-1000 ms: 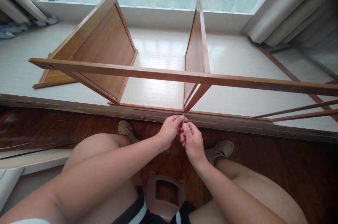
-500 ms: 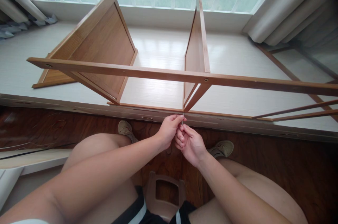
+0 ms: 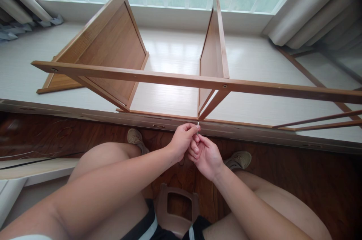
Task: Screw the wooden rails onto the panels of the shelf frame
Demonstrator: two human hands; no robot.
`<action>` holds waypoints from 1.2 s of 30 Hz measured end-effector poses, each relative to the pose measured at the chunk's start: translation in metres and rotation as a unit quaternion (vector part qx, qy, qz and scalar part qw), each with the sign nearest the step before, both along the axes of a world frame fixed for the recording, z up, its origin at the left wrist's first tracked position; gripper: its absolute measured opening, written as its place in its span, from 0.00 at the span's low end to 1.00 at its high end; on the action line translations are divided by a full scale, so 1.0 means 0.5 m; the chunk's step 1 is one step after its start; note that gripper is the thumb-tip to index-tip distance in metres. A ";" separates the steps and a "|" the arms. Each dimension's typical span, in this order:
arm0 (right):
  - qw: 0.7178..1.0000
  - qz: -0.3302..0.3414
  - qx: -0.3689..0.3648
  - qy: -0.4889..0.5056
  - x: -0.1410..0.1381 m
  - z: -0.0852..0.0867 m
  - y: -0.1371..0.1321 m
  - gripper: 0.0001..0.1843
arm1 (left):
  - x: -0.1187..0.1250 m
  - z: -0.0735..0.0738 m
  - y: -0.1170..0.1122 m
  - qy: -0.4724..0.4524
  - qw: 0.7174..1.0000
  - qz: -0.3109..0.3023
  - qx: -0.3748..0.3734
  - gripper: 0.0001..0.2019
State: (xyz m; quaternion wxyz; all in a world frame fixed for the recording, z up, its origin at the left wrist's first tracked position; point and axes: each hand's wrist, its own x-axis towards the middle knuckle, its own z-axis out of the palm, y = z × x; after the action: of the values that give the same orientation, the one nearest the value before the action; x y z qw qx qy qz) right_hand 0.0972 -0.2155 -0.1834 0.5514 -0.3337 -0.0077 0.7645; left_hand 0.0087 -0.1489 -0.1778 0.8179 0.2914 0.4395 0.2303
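A bamboo shelf frame (image 3: pixel 175 80) lies on its side on a white window platform (image 3: pixel 254 63), with two upright panels and long rails. Just below the joint where the middle panel (image 3: pixel 213 44) meets the near rail, my left hand (image 3: pixel 182 141) pinches a thin metal key (image 3: pixel 197 127) that points up at the joint. My right hand (image 3: pixel 206 155) is curled beside it, fingers closed around the lower part of the same tool. Both hands touch each other.
I sit on a brown plastic stool (image 3: pixel 177 210), knees apart, shoes (image 3: pixel 135 138) on a dark wooden floor. Curtains (image 3: pixel 305 2) hang at the right, a window with bars behind. A white ledge (image 3: pixel 34 172) is at the left.
My right hand has rolled from palm-down to palm-up beside the left and dropped slightly. The tool's tip stays under the joint.
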 end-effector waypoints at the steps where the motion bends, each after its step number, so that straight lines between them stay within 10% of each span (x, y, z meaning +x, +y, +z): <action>1: 1.000 -0.005 0.001 -0.009 -0.002 0.000 -0.001 0.13 | 0.000 0.000 0.000 -0.005 1.000 -0.001 -0.002 0.15; 16: 0.935 -0.063 0.019 -0.349 -0.011 -0.015 -0.008 0.18 | 0.005 -0.005 0.002 -0.040 0.999 -0.026 0.020 0.13; 36: 0.821 -0.029 0.057 -0.567 -0.004 -0.016 -0.006 0.16 | 0.001 -0.015 0.012 0.000 1.000 -0.008 0.029 0.10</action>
State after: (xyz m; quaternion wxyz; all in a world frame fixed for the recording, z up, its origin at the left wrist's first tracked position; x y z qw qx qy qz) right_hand 0.0953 -0.2184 -0.1914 0.4894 -0.6767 -0.3528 0.4219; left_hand 0.0091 -0.1427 -0.1855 0.8111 0.3187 0.4298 0.2363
